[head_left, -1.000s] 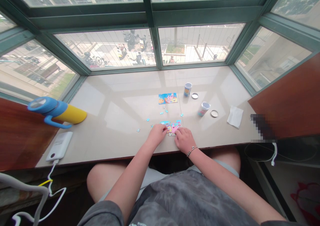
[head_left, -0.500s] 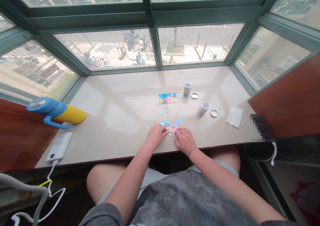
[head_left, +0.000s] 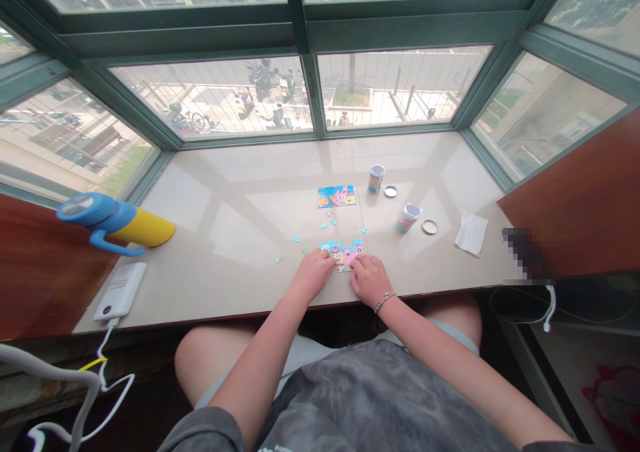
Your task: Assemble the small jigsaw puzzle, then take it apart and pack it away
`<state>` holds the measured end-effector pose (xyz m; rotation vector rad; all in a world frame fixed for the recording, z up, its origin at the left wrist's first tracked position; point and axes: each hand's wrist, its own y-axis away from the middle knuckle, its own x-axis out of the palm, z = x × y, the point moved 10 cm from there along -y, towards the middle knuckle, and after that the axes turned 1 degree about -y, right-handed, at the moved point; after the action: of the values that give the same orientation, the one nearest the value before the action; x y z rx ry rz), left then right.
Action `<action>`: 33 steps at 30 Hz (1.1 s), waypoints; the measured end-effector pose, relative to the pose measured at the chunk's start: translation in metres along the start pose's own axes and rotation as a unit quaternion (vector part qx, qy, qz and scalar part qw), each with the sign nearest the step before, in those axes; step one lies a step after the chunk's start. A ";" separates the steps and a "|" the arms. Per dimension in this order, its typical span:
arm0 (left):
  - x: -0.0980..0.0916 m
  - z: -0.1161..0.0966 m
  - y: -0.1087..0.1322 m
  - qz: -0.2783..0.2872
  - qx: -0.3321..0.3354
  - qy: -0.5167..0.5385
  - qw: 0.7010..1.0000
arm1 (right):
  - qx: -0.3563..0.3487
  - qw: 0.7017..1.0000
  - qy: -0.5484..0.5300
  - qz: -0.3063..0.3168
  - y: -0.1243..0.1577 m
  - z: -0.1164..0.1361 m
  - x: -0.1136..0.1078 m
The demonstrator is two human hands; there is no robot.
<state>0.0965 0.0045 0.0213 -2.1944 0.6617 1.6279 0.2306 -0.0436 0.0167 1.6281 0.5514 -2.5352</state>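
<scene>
My left hand (head_left: pixel 314 274) and my right hand (head_left: pixel 365 279) rest on the near edge of a small, colourful cartoon jigsaw puzzle (head_left: pixel 344 252), their fingertips touching it. Whether either hand pinches a piece is hidden. Beyond it lies a picture card (head_left: pixel 337 197) with a similar cartoon image. Loose blue jigsaw pieces (head_left: pixel 327 224) sit between the card and the puzzle. Another loose piece (head_left: pixel 297 239) and one more (head_left: pixel 277 261) lie left of my left hand.
The puzzle lies on a beige stone window sill (head_left: pixel 240 239). To the right stand two paper cups (head_left: pixel 409 218) with round lids (head_left: pixel 429 227) and a tissue (head_left: pixel 471 233). To the left are a blue-and-yellow flashlight (head_left: pixel 131 225) and a white power bank (head_left: pixel 120 292).
Both hands stay on the puzzle with no clear movement. The whole view shifts very slightly.
</scene>
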 end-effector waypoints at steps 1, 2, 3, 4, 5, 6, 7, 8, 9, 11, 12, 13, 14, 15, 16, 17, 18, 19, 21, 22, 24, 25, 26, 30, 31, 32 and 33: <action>-0.001 -0.003 0.001 -0.002 0.004 -0.004 1.000 | -0.001 1.000 -0.001 0.000 0.000 0.000 0.000; -0.002 -0.006 0.003 -0.007 0.008 -0.004 1.000 | -0.001 1.000 -0.001 0.000 0.000 0.001 0.000; -0.003 -0.007 0.005 -0.014 0.010 -0.001 1.000 | -0.001 1.000 -0.001 0.000 0.000 0.001 -0.001; -0.004 -0.008 0.007 -0.024 0.010 0.002 1.000 | 0.000 1.000 0.000 -0.001 0.000 0.001 -0.001; -0.004 -0.007 0.008 -0.036 0.008 0.007 0.999 | 0.001 1.000 0.001 -0.002 -0.001 0.001 -0.001; -0.005 -0.005 0.011 -0.050 0.001 0.012 0.999 | 0.001 1.000 0.002 -0.004 -0.001 0.001 -0.002; -0.006 0.000 0.013 -0.065 -0.009 0.016 0.998 | 0.000 1.000 0.002 -0.005 -0.001 0.001 -0.002; -0.007 0.005 0.016 -0.080 -0.022 0.020 0.996 | -0.001 1.000 0.002 -0.007 -0.001 0.001 -0.002; -0.008 0.012 0.019 -0.095 -0.037 0.025 0.995 | -0.002 1.000 0.002 -0.008 -0.001 0.002 -0.002; -0.009 0.026 0.025 -0.118 -0.071 0.037 0.990 | -0.003 1.000 0.002 -0.007 -0.001 0.002 -0.002; -0.010 0.032 0.028 -0.124 -0.086 0.041 0.988 | -0.002 1.000 0.003 -0.007 -0.001 0.002 -0.002; -0.010 0.037 0.031 -0.127 -0.099 0.045 0.986 | -0.001 1.000 0.003 -0.006 -0.001 0.002 -0.002; -0.009 0.041 0.033 -0.128 -0.109 0.047 0.985 | 0.000 1.000 0.004 -0.006 -0.001 0.001 -0.002; -0.009 0.043 0.035 -0.128 -0.114 0.049 0.984 | 0.000 1.000 0.004 -0.005 0.000 0.001 -0.002; -0.009 0.044 0.035 -0.128 -0.117 0.052 0.984 | 0.000 1.000 0.005 -0.004 0.000 0.001 -0.001; -0.009 0.043 0.035 -0.127 -0.117 0.054 0.983 | 0.001 1.000 0.006 -0.003 0.000 0.001 -0.001; -0.009 0.042 0.035 -0.129 -0.116 0.056 0.983 | 0.001 1.000 0.008 -0.002 0.000 0.001 -0.001; -0.009 0.041 0.035 -0.133 -0.114 0.058 0.983 | 0.003 1.000 0.010 -0.002 0.000 0.001 0.000; -0.010 0.038 0.033 -0.144 -0.108 0.059 0.982 | 0.004 1.000 0.013 -0.002 0.000 0.001 0.000; -0.009 0.036 0.032 -0.150 -0.105 0.059 0.981 | 0.004 1.000 0.013 -0.003 0.000 0.001 0.000; -0.007 0.033 0.030 -0.157 -0.095 0.056 0.981 | 0.003 1.000 0.010 -0.004 0.000 0.001 0.000; -0.004 0.032 0.029 -0.155 -0.090 0.054 0.982 | 0.002 1.000 0.009 -0.005 -0.001 0.001 0.000; -0.001 0.030 0.028 -0.151 -0.085 0.052 0.983 | 0.002 1.000 0.008 -0.005 -0.001 0.001 -0.001; 0.006 0.028 0.026 -0.139 -0.079 0.042 0.986 | 0.001 1.000 0.004 -0.004 -0.001 0.001 -0.001; 0.006 0.027 0.026 -0.138 -0.078 0.038 0.987 | 0.001 1.000 0.003 -0.005 -0.001 0.002 -0.002; 0.006 0.026 0.026 -0.138 -0.076 0.035 0.987 | 0.002 1.000 0.003 -0.005 -0.001 0.002 -0.002; 0.005 0.025 0.026 -0.137 -0.074 0.031 0.987 | 0.003 1.000 0.003 -0.005 -0.001 0.002 -0.002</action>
<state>0.0636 -0.0054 0.0091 -2.3276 0.2435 1.5135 0.2295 -0.0436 0.0196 1.6387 0.5558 -2.5430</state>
